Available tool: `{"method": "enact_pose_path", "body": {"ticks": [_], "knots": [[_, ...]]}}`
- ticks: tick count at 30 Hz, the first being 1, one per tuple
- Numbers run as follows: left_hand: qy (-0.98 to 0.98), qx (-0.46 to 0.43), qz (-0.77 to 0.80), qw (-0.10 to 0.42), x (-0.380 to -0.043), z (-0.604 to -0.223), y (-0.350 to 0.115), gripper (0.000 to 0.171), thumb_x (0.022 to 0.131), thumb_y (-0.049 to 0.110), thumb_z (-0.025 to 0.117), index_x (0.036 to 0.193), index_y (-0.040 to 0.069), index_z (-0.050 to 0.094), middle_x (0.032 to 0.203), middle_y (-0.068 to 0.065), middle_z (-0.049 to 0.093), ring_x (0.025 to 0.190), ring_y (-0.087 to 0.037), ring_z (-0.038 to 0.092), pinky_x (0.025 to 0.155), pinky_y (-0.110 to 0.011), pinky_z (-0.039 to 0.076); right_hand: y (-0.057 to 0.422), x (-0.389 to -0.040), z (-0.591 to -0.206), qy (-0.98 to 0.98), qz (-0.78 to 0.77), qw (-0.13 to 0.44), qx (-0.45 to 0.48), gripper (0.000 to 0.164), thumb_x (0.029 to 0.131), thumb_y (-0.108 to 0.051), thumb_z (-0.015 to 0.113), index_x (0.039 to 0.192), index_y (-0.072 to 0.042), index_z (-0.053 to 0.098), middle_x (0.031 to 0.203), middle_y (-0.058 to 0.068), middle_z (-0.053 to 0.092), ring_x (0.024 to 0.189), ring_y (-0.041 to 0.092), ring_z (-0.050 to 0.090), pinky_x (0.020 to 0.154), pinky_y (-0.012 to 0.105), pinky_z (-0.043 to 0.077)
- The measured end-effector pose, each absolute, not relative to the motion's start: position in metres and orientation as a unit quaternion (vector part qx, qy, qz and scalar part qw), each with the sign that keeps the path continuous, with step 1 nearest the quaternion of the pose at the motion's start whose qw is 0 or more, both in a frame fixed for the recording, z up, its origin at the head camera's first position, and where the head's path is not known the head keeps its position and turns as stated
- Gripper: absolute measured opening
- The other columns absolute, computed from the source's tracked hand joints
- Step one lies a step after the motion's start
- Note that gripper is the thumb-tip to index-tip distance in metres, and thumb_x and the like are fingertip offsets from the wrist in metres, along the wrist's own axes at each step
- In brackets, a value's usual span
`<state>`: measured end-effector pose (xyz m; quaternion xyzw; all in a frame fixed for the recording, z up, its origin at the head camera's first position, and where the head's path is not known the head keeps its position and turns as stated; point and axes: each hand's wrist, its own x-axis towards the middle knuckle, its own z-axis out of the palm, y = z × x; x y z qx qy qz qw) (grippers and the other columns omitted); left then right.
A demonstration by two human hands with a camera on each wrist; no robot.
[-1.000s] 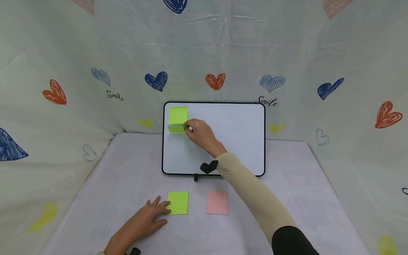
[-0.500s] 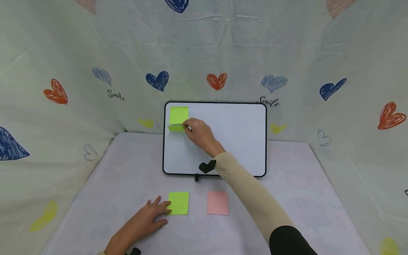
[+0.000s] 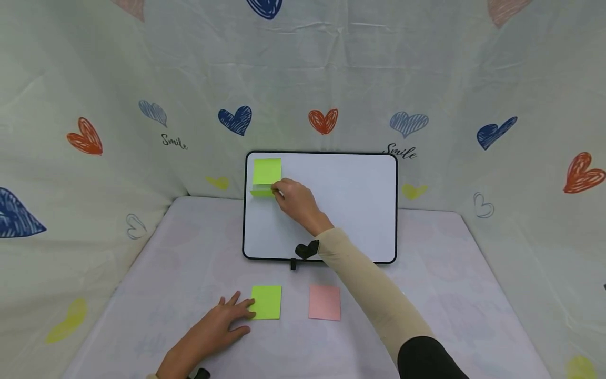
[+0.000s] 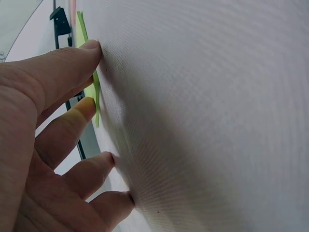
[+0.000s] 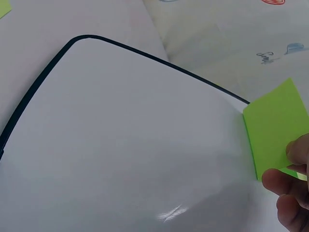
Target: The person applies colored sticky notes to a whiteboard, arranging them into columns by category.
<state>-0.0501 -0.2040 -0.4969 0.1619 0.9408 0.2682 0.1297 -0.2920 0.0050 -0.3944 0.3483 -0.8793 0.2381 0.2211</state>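
Observation:
At the upper left of the whiteboard (image 3: 331, 210), a bright green sticky note (image 3: 267, 171) lies flat. Just beneath it, a second green sticky note (image 3: 262, 193) is seen nearly edge-on. My right hand (image 3: 299, 202) pinches this lower note by its right side. In the right wrist view the pinched sticky note (image 5: 275, 128) stands out from the board under my thumb. My left hand (image 3: 218, 322) rests on the table with fingers spread, two fingertips touching the left edge of a green sticky note pad (image 3: 266, 302). The left wrist view shows that pad (image 4: 95, 92) from the side.
A pink sticky note pad (image 3: 324, 302) lies right of the green one on the white-covered table (image 3: 199, 252). The black-framed board leans back, with a small black stand foot (image 3: 293, 264) at its lower edge. Behind hangs a heart-printed curtain (image 3: 284, 73).
The lower green note tilts slightly differently under my right hand, which stays almost in place. My left hand keeps still at the green pad. The head view shifts slightly.

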Motion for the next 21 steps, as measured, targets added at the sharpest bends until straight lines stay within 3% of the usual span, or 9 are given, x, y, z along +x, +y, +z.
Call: {"method": "enact_pose_path", "body": {"ticks": [5,21], "knots": [[0.943,0.16,0.262,0.13,-0.049,-0.498,-0.203,0.026,0.085,0.017,0.083,0.111,0.012,0.079,0.14,-0.013,0.066,0.143,-0.05,0.043,0.11,-0.079,0.027,0.006,-0.289,-0.4,-0.883,0.236,0.21,0.348,0.014,0.1,-0.013,0.068,0.11,-0.009,0.077,0.102,0.005,0.077,0.081,0.013,0.072,0.066,0.025,0.058],[0.944,0.164,0.259,0.123,-0.048,-0.498,-0.203,0.026,0.086,0.017,0.083,0.111,0.012,0.079,0.14,-0.012,0.066,0.144,-0.051,0.042,0.11,-0.079,0.028,0.015,-0.276,-0.434,-0.878,0.186,0.208,0.388,0.016,0.1,-0.014,0.068,0.112,-0.012,0.078,0.112,0.001,0.075,0.097,0.012,0.074,0.075,0.025,0.061]]}}
